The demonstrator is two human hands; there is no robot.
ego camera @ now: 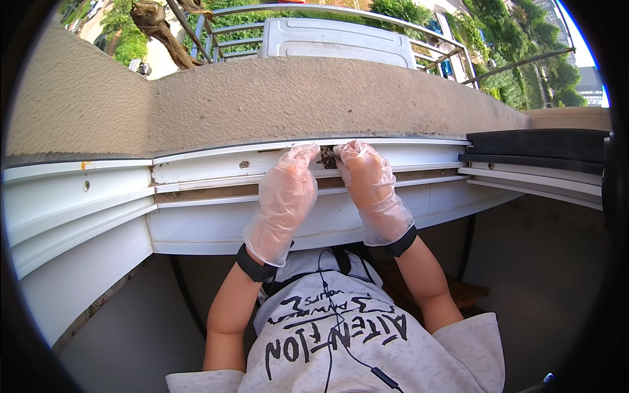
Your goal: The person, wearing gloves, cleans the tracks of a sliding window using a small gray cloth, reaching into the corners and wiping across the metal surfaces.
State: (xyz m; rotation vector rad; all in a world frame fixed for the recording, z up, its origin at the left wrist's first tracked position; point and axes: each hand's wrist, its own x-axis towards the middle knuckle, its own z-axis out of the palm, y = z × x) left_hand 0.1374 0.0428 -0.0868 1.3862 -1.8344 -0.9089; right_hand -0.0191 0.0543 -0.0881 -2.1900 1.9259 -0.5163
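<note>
Both hands wear clear disposable gloves and rest at a white sliding-window frame track [206,172]. My left hand [290,191] has its fingers bunched over the track's outer channel; whether it pinches anything is hidden. Just beside it, my right hand [367,179] is curled at the same channel, with something small and dark near its fingertips that I cannot make out. Dark crumbly debris [328,158] lies in the channel between the two hands. Brown dirt [211,194] lines the narrow inner groove nearer my body.
Beyond the frame runs a rough beige outer ledge [304,98], then a metal railing [236,37] with a pale plastic panel [339,44]. A dry wooden stump [162,29] stands at the upper left. A dark window sash [535,150] is at the right.
</note>
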